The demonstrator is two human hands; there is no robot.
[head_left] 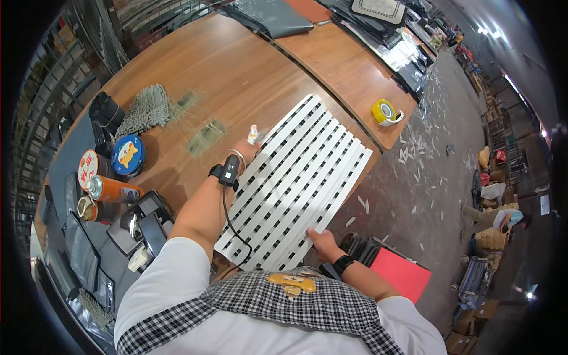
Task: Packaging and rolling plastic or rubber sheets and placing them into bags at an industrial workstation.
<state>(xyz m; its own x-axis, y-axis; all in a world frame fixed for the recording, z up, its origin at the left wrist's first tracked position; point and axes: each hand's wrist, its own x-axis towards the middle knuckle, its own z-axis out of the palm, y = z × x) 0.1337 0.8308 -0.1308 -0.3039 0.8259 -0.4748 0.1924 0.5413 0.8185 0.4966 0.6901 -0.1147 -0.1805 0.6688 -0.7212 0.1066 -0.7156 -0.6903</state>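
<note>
A white slatted panel point(296, 183), with rows of short black gaps between its long strips, lies slantwise in front of me over the table's near right edge. My right hand point(322, 244) is closed on its lower right edge, the thumb on top and the other fingers hidden beneath. At the opposite long edge, my left hand point(245, 151) grips the panel's side, most of its fingers out of sight. A white wrapping point(253, 135) covers one of its fingertips. A black device with a cable point(228, 171) is strapped to my left wrist.
On the wooden table point(195, 59) stand a blue round tin point(128, 155), an orange spray can point(115, 190) and a grey shaggy cloth point(145, 109). Yellow tape point(384, 111) lies at the right corner. A red sheet point(401, 273) sits by my right arm. White scraps litter the floor point(432, 177). A person point(500, 219) bends far right.
</note>
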